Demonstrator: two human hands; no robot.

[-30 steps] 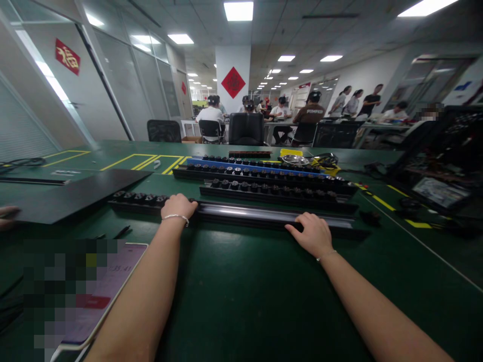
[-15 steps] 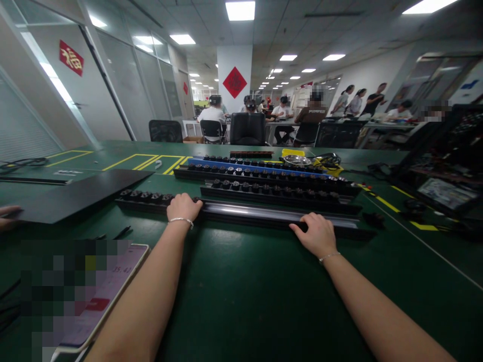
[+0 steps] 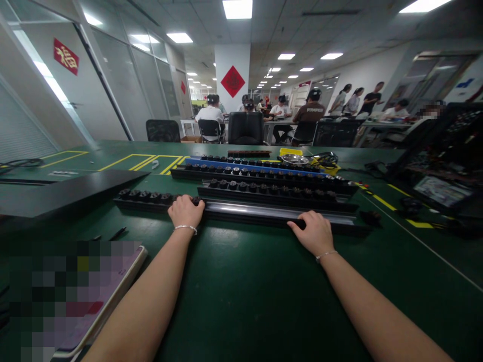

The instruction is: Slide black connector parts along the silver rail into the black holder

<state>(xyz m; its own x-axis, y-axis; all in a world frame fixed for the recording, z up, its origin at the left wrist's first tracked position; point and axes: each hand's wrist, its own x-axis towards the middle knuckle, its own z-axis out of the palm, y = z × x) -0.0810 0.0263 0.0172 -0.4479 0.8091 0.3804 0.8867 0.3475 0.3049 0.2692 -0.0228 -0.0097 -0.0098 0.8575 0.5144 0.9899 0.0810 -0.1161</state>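
A long black rail [image 3: 241,210] lies across the green table in front of me, with a shiny grey inner channel along its right part. Several round black pieces [image 3: 145,196] sit in a row on its left part. My left hand [image 3: 186,211] is closed over the rail at the right end of that row, its fingers partly hidden behind the rail. Farther right, my right hand [image 3: 312,231] grips the same rail, thumb on the near side and fingers over the top.
Behind it lie more black rails [image 3: 271,191] with round pieces and a blue strip [image 3: 226,165]. A metal dish [image 3: 294,159] stands near a yellow tray [image 3: 290,151]. To the left are a dark flat panel [image 3: 75,188] and a phone [image 3: 109,296]. People sit beyond the table.
My left hand has slid slightly to the right along the rail. My right hand keeps its place on it. Another person's hand at the left edge has gone out of view.
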